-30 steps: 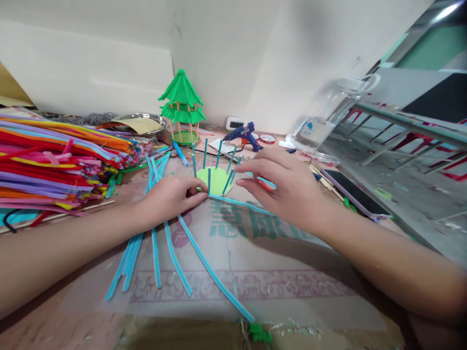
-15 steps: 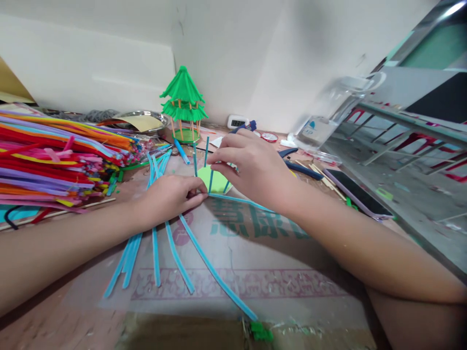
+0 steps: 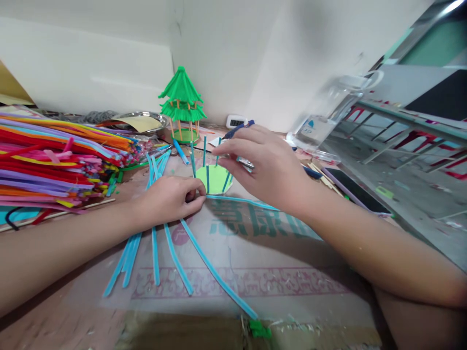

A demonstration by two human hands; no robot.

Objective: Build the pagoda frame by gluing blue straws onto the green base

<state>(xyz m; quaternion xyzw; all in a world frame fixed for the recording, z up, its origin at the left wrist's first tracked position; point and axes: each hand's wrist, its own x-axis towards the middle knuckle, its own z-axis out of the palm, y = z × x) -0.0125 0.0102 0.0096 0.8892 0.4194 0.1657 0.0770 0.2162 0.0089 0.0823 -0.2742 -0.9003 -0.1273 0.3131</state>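
Pale-green, a small round foam disc (image 3: 216,178) lies flat on the cardboard-covered counter (image 3: 255,272), with short blue pipe-cleaner posts (image 3: 204,151) standing upright around its rim. The left hand (image 3: 170,198) rests on the counter at the disc's near-left edge, its fingers (image 3: 195,200) pinched together at that edge, where one end of a long blue pipe cleaner (image 3: 215,273) lies. The right hand (image 3: 268,167) hovers over the disc's right side, its fingers (image 3: 228,163) closed on a slim silvery tool (image 3: 245,164) whose tip I cannot make out. More loose blue pipe cleaners (image 3: 155,253) fan out under the left forearm. A thick heap of many-coloured pipe cleaners (image 3: 54,163) fills the left of the counter. Behind the disc stands a finished green pagoda model (image 3: 181,104), and a dark phone (image 3: 355,192) lies to the right, near a clear plastic jug (image 3: 330,119).
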